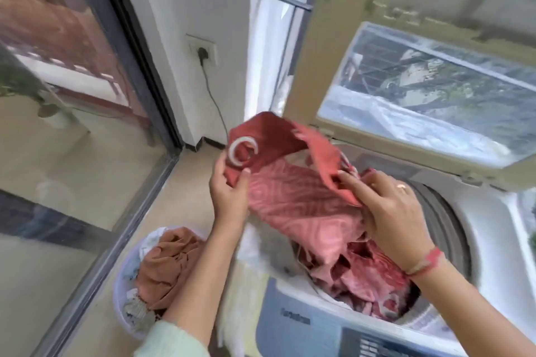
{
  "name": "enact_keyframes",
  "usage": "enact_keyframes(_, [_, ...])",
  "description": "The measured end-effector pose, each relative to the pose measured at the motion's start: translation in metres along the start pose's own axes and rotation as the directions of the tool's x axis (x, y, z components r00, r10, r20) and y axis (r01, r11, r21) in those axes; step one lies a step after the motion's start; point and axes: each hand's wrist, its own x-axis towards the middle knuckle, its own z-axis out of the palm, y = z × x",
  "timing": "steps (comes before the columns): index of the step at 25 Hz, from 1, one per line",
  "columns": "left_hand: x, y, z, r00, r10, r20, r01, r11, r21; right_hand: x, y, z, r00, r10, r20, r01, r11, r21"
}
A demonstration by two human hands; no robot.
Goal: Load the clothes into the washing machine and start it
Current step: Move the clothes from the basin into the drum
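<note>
We hold a red patterned cloth (293, 197) stretched between both hands above the open top-loading washing machine (478, 240). Our left hand (229, 191) pinches its dark red end, thumb on top and fingers underneath, just below a white crescent print. Our right hand (388, 211) grips the opposite edge, fingertips pressed into a fold. Beneath our right fingers the cloth trails down into the drum, onto more red fabric. The glass lid (429, 95) stands raised beyond our fingertips. Below our left wrist, a laundry basket (121, 293) on the floor holds a brown garment (168, 266).
</note>
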Motion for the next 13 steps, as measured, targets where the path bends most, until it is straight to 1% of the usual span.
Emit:
enact_keyframes(1, [-0.019,0.025,0.022,0.962,0.233,0.145,-0.254,0.957,0.143,-0.026,0.028,-0.001,0.992,0.097,0.079,-0.089,0.99,-0.108])
enact_keyframes(2, [-0.037,0.039,0.045,0.85,0.398,0.344,-0.494,0.829,0.261,-0.051,0.053,0.004,0.955,0.183,0.233,-0.133,0.967,-0.215])
enact_keyframes(3, [-0.054,0.039,0.069,0.708,0.462,0.534,-0.683,0.642,0.349,-0.072,0.073,0.008,0.852,0.265,0.453,-0.148,0.95,-0.276])
enact_keyframes(4, [-0.068,0.029,0.092,0.553,0.456,0.697,-0.824,0.421,0.379,-0.09,0.089,0.011,0.697,0.313,0.646,-0.171,0.947,-0.273])
enact_keyframes(5, [-0.08,0.017,0.112,0.446,0.356,0.821,-0.894,0.211,0.394,-0.106,0.101,0.015,0.558,0.305,0.772,-0.236,0.95,-0.205])
enact_keyframes(6, [-0.091,0.0,0.13,0.397,0.119,0.91,-0.917,0.091,0.388,-0.12,0.113,0.015,0.5,0.269,0.823,-0.322,0.94,-0.112])
enact_keyframes(7, [-0.098,-0.02,0.14,0.368,-0.184,0.911,-0.926,0.022,0.378,-0.13,0.122,0.016,0.537,0.247,0.807,-0.386,0.922,-0.026])
enact_keyframes(8, [-0.104,-0.046,0.141,0.345,-0.489,0.801,-0.926,-0.037,0.376,-0.137,0.127,0.015,0.596,0.252,0.763,-0.42,0.907,0.029])
enact_keyframes(9, [-0.11,-0.067,0.137,0.341,-0.71,0.616,-0.915,-0.102,0.389,-0.144,0.13,0.015,0.647,0.259,0.718,-0.431,0.9,0.064])
enact_keyframes(10, [-0.111,-0.087,0.126,0.363,-0.816,0.451,-0.903,-0.189,0.385,-0.149,0.13,0.016,0.687,0.252,0.681,-0.436,0.893,0.109])
enact_keyframes(11, [-0.114,-0.1,0.118,0.403,-0.842,0.358,-0.882,-0.253,0.398,-0.156,0.129,0.018,0.715,0.239,0.657,-0.441,0.884,0.158])
enact_keyframes(12, [-0.114,-0.109,0.112,0.432,-0.841,0.327,-0.867,-0.287,0.407,-0.162,0.129,0.019,0.736,0.216,0.642,-0.436,0.876,0.205])
enact_keyframes(13, [-0.113,-0.116,0.11,0.447,-0.83,0.333,-0.855,-0.287,0.433,-0.166,0.128,0.019,0.743,0.198,0.64,-0.435,0.869,0.236])
